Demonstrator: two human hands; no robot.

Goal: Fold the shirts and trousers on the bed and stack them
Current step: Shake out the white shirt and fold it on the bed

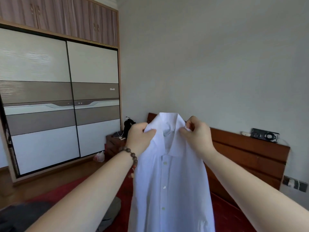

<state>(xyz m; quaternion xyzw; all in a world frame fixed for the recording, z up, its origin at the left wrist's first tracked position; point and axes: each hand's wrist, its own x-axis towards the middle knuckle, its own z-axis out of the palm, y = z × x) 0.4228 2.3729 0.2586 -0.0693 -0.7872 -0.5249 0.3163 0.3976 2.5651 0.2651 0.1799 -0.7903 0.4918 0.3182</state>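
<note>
While my left hand [139, 133] and right hand [196, 131] each pinch a shoulder beside the collar, the white shirt [168, 178] hangs lengthwise straight down above the bed [225, 215].

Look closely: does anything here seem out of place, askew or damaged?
Nothing looks damaged or spilled. The white shirt hangs straight, buttoned, pinched at the shoulders by the left hand and the right hand. One small oddity: a plastic bag sits on the floor by the wardrobe.
</note>
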